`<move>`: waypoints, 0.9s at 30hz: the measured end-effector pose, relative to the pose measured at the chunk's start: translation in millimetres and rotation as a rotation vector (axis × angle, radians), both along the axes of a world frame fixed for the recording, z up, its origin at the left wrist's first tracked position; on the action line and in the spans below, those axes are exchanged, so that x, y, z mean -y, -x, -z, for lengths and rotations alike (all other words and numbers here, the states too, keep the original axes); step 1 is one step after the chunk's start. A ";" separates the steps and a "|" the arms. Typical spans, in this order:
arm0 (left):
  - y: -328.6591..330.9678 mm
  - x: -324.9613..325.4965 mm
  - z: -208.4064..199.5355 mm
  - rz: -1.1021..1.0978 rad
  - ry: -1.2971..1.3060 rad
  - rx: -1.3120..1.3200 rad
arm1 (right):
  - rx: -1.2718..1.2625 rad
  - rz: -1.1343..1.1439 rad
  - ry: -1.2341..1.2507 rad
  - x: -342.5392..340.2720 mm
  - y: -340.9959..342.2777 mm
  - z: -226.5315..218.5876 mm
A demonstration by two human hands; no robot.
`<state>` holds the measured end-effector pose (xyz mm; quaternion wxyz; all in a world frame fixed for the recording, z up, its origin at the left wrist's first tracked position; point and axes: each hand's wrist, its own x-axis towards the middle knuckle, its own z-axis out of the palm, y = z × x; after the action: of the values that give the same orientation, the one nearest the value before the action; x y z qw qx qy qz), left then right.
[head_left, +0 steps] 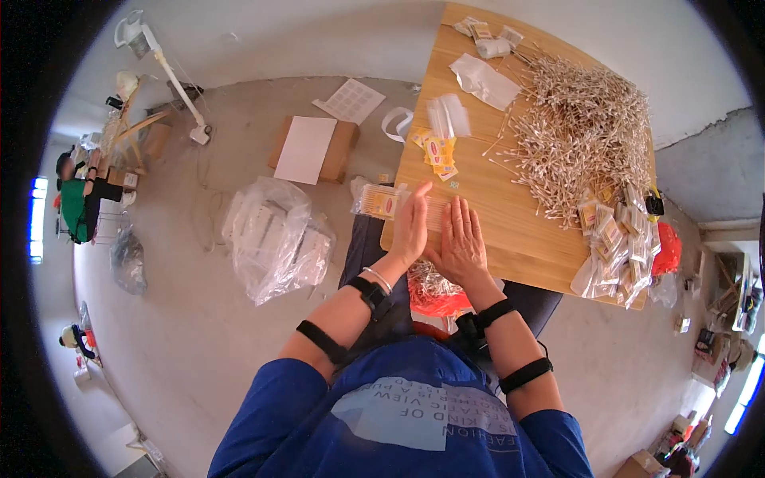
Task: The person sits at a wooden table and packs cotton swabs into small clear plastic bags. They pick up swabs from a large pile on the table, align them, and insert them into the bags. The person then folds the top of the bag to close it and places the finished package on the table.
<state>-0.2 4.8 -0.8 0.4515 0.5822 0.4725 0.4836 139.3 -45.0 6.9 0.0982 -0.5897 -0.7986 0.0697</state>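
Observation:
My left hand (411,227) stands on edge at the table's near left corner, fingers stretched out. Beside it my right hand (462,243) lies palm down, its fingers straight and together. In the narrow gap between them, thin sticks, apparently cotton swabs (435,213), lie in a row on the wood. Just left of my left hand is a clear packet of cotton swabs (378,201) with a yellow label. Ahead of my hands are yellow label cards (438,153) and a stack of clear plastic sleeves (448,116).
A large heap of loose cotton swabs (586,119) covers the table's far right. Filled packets (617,239) pile at its near right corner. A red bag of swabs (434,295) sits at my lap. Left on the floor are a plastic bag (267,227) and a cardboard box (341,155).

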 end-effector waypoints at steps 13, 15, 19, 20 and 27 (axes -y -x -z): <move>19.7 63.6 -23.8 0.262 -0.260 -0.967 | 0.162 -0.008 0.094 -1.6 -1.3 0.1; 19.6 63.1 -24.1 0.266 -0.261 -0.986 | 0.128 -0.011 0.099 -1.6 -1.6 -1.4; 19.8 63.3 -19.1 0.263 -0.284 -0.997 | 0.125 -0.009 0.122 -1.0 -0.9 -4.2; 19.9 63.3 -17.8 0.261 -0.288 -0.998 | 0.131 -0.007 0.121 -1.0 -0.6 -4.4; 18.3 62.6 -20.9 0.277 -0.226 -1.036 | 0.157 0.001 0.183 -2.7 1.2 -8.0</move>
<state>-18.5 -57.9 20.1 0.1536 0.8459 0.4971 0.1173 138.1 -42.3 14.9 -0.0190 -0.6001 -0.7939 0.0960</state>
